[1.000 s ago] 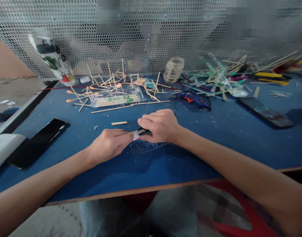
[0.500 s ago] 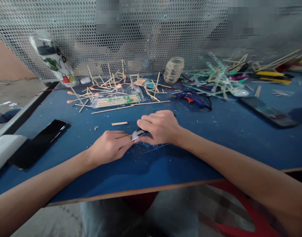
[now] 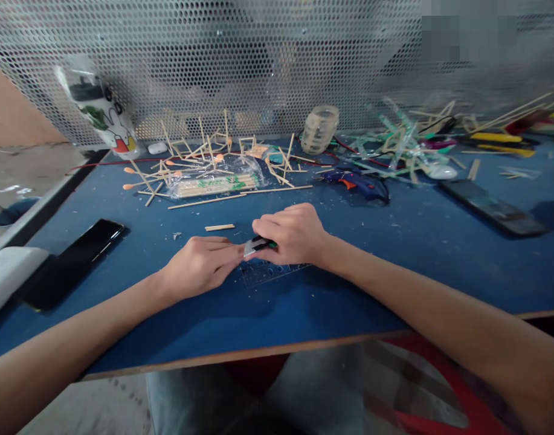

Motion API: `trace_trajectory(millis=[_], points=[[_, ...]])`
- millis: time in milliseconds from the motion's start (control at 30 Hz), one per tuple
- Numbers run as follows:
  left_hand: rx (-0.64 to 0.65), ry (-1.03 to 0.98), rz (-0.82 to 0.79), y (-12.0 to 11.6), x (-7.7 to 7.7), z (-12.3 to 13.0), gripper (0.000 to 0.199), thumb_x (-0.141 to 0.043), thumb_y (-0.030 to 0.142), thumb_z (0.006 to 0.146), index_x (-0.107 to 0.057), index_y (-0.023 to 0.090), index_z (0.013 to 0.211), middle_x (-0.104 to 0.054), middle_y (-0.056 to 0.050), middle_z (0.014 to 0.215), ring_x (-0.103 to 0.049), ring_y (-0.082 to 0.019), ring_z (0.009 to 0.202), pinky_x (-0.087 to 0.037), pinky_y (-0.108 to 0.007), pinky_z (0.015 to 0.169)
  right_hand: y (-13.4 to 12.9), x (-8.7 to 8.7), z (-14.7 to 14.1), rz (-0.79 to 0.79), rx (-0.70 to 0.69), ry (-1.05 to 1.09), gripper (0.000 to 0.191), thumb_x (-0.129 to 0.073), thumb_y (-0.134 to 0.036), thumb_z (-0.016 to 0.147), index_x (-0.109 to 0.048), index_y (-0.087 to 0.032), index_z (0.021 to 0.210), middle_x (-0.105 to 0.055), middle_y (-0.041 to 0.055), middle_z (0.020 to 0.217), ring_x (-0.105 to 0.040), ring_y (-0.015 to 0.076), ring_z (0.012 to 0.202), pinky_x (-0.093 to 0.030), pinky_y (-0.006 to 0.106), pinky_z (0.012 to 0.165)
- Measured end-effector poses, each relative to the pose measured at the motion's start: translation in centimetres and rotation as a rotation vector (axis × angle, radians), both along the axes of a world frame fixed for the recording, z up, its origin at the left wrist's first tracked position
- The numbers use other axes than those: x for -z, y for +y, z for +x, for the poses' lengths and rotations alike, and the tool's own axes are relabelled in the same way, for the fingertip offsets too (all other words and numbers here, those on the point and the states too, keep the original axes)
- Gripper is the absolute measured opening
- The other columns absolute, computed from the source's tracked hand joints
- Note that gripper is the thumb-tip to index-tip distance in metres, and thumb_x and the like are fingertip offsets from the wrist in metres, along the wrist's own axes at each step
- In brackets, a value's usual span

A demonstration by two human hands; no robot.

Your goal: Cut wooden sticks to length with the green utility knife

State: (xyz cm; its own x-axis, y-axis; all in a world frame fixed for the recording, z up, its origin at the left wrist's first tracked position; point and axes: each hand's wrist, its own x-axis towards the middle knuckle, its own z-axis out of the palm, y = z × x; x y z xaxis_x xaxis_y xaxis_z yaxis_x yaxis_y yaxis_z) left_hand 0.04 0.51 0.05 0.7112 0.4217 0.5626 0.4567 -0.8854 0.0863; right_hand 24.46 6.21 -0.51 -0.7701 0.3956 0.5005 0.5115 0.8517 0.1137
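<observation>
A slim black-and-silver cutter (image 3: 260, 244), presumably light, stiff and safest held behind its sharp blade, is clasped in the fingers of the right hand (image 3: 295, 234) near the front of the blue bench (image 3: 204, 332), while the grasp of the left hand (image 3: 199, 266) at its tip cannot be told.

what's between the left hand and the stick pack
In the head view, between the left hand and the pack lie short sticks, a pale scrap and, closest to the pack, a long stick.

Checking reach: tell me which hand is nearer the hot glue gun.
Right. The right hand is front-left of the hot glue gun; the left hand is farther left.
</observation>
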Motion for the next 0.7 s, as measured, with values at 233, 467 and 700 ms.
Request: trace_trajectory(millis=[233,467,700], points=[[-0.038,-0.035,-0.061,0.25,-0.31,-0.11,0.026,-0.051,0.022,0.110,-0.074,0.012,0.110,-0.079,-0.006,0.086,-0.075,-0.013,0.072,-0.059,-0.022,0.067,-0.09,-0.66,0.28,0.081,-0.030,-0.004,0.049,-0.038,-0.062,0.105,-0.061,-0.022,0.090,-0.061,-0.0022,0.066,-0.047,0.0134,0.057,-0.017,0.032,0.058],[-0.006,-0.015,-0.016,0.10,0.13,-0.06,0.025,-0.048,0.021,0.110,-0.072,0.012,0.115,-0.080,-0.008,0.090,-0.077,-0.018,0.075,-0.062,-0.027,0.067,0.32,-0.97,0.48,-0.020,-0.004,0.080,0.066,-0.036,-0.083,0.097,-0.058,-0.021,0.089,-0.060,-0.0016,0.065,-0.052,0.0143,0.059,-0.016,0.033,0.057],[0.041,0.001,-0.048,-0.01,-0.02,0.07,0.023,-0.050,0.016,0.108,-0.070,0.015,0.097,-0.076,-0.005,0.083,-0.072,-0.015,0.072,-0.058,-0.025,0.068,-0.18,-0.97,-0.01,-0.125,0.005,0.024,0.069,-0.034,-0.084,0.097,-0.062,-0.021,0.096,-0.065,0.0006,0.071,-0.051,0.0156,0.060,-0.016,0.032,0.058]])
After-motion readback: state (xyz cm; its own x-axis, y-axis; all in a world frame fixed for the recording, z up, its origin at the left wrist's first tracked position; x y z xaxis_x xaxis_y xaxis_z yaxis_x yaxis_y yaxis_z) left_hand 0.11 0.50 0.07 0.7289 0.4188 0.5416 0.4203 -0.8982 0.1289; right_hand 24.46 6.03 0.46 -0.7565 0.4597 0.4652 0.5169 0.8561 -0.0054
